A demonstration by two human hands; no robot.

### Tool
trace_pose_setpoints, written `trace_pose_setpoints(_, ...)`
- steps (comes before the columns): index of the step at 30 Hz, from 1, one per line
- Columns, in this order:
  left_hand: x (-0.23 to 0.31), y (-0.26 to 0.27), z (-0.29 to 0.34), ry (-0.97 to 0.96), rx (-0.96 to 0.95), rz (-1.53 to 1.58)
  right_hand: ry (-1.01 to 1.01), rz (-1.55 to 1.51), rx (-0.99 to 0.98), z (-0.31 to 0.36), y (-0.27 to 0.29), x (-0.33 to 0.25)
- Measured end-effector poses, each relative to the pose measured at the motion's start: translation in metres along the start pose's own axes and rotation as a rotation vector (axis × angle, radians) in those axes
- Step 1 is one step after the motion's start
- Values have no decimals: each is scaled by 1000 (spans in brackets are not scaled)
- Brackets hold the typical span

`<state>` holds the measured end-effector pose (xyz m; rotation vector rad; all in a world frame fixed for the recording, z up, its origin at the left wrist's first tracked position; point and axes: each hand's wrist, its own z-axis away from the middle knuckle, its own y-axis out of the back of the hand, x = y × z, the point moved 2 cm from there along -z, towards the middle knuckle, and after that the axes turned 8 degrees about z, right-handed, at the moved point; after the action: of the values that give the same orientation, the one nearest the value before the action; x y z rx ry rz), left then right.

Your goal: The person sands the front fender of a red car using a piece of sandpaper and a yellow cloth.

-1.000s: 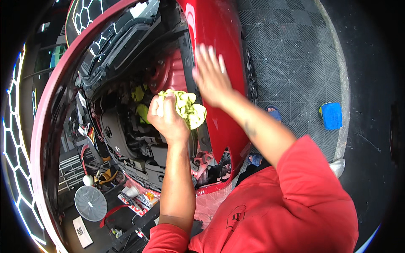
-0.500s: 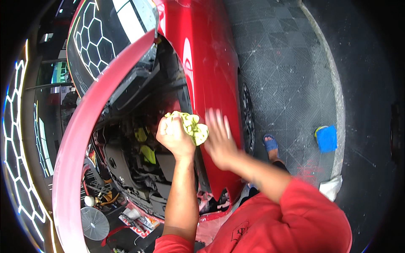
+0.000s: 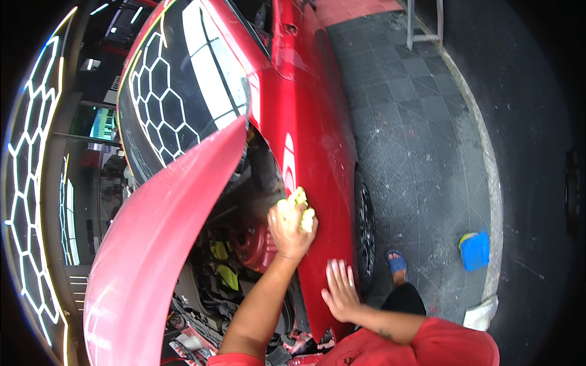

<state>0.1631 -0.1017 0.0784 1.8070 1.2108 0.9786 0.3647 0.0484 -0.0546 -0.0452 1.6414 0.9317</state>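
Observation:
My left hand [image 3: 290, 233] is closed around a crumpled yellow-green cloth [image 3: 299, 197] and presses it at the inner top edge of a red car's front fender [image 3: 320, 165], beside the engine bay [image 3: 210, 262]. Parts of the cloth stick out past the fingers. Lower on the same fender, my right hand [image 3: 342, 291] lies flat, fingers outstretched, with nothing in it. To the left of both hands stands the raised red hood [image 3: 162, 232], its edge curving over the engine bay.
The windshield [image 3: 165, 104] reflects hexagon-shaped lights. Right of the fender are a front wheel [image 3: 365, 229] and a sandalled foot [image 3: 397, 262] on dark floor tiles. A blue cloth-like item [image 3: 475, 251] and a white one [image 3: 481, 314] lie near the curb [image 3: 488, 152].
My left hand has carried the cloth from over the engine bay onto the fender edge. My right hand has moved down and settled flat on the fender. The view has shifted toward the windshield.

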Motion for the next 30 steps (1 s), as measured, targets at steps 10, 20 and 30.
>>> trace_pose_setpoints(10,-5,-10,3,-1,49,2,-306,-147,239,-155,54,79)
trace_pose_setpoints(20,10,-12,-16,-73,56,18,-455,-392,239,-225,100,147)
trace_pose_setpoints(30,6,-3,0,-35,21,-58,-327,-74,253,-154,63,76)
